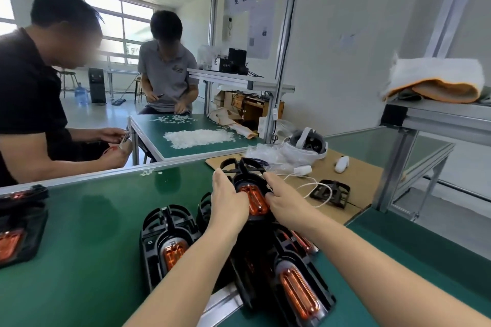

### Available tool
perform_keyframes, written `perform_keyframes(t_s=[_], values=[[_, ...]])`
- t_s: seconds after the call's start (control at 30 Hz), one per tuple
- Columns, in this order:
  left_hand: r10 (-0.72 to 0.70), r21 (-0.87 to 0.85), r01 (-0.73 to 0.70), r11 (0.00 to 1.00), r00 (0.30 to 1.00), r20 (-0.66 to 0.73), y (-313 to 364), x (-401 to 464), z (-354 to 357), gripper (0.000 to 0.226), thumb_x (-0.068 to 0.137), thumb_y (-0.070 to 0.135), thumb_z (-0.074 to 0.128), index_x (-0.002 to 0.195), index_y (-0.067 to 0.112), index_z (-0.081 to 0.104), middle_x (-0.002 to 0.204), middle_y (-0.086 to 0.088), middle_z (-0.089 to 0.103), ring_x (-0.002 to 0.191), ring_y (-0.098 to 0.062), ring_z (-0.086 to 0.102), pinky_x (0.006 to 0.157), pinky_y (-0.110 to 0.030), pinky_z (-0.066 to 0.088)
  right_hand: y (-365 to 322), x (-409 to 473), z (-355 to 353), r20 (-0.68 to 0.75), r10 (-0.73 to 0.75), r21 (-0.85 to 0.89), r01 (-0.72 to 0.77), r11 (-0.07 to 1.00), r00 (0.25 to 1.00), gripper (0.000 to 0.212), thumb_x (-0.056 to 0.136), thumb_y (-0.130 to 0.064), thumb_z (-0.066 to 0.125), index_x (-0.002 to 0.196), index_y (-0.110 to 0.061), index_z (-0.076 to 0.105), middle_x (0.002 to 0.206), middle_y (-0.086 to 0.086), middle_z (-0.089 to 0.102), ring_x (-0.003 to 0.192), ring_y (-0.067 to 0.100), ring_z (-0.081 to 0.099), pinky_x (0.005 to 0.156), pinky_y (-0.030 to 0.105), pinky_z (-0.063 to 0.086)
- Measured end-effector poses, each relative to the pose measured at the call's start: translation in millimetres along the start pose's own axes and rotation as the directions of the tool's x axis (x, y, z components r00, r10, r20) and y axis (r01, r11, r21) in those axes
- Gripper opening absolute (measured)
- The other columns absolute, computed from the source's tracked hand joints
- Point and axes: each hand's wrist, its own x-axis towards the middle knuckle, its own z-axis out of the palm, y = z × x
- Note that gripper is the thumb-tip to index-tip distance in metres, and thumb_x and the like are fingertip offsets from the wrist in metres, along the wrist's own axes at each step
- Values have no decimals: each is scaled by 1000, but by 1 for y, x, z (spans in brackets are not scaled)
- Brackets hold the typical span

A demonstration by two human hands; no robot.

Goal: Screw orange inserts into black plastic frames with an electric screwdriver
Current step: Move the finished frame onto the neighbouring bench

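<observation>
Hands gripping black frame [248, 167] with orange insert [252, 199], left hand [228, 198] and right hand [285, 200] curled round its sides

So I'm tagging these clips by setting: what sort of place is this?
Most likely a small factory assembly line. Green-matted workbenches on aluminium framing hold several black frames with orange inserts, and two other workers sort a pile of small white parts nearby.

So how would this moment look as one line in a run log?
left hand: holds black frame | right hand: holds same frame | orange insert: seated in frame | electric screwdriver: not in view
</observation>
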Motion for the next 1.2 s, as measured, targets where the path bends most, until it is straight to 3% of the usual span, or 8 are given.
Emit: perform_keyframes(t_s=[0.13,0.33,0.5,0.67,0.93,1.07,1.2], values=[[-21,26,21,999,1000,-15,-2,18,5,76,92,0,40,152,21,-2,160,8,1,145,-22,12,117,-40,20,7,19,2,0,24,-24,-24,999,1000,41,87,11,34,110,-18,49,117,6,51,110,18,47,81,12,33],[-78,83,78,993,997,-2,-15,34,11,75,92,0,36,152,20,-6,160,8,-6,145,-27,15,114,-44,27,14,31,7,39,93,-64,-90,994,995,42,88,9,34,119,-12,51,123,9,51,115,23,48,100,33,38],[-100,108,98,989,995,14,-20,41,15,75,91,0,35,152,17,-6,160,5,-8,146,-27,11,116,-42,23,20,36,13,39,134,-101,-130,986,990,45,88,8,36,127,-7,52,130,11,50,121,25,46,101,30,37],[-82,144,81,986,997,4,-21,45,18,74,91,-1,34,151,12,-6,160,1,-7,146,-24,10,117,-41,18,23,40,14,43,138,-28,-137,990,989,43,88,6,42,125,-11,55,115,0,49,105,13,45,79,14,30],[-84,149,84,985,996,0,-27,46,18,76,89,-2,35,151,13,-7,160,2,-8,147,-22,7,118,-41,15,29,44,20,54,142,-55,-139,989,988,50,85,9,41,130,-9,53,134,12,49,124,24,45,94,20,32],[-81,147,82,986,997,-9,-28,45,19,79,88,-4,34,151,14,-10,160,1,-10,147,-19,3,119,-42,11,32,45,24,56,160,-97,-154,983,986,63,87,11,37,146,-10,37,148,6,36,136,19,34,108,21,24],[-70,138,73,988,997,-26,-29,45,20,80,87,-6,34,151,16,-9,160,2,-10,147,-19,4,119,-41,11,34,43,28,19,162,-92,-160,983,987,63,91,8,37,150,-11,28,155,3,29,140,17,30,104,13,18]])
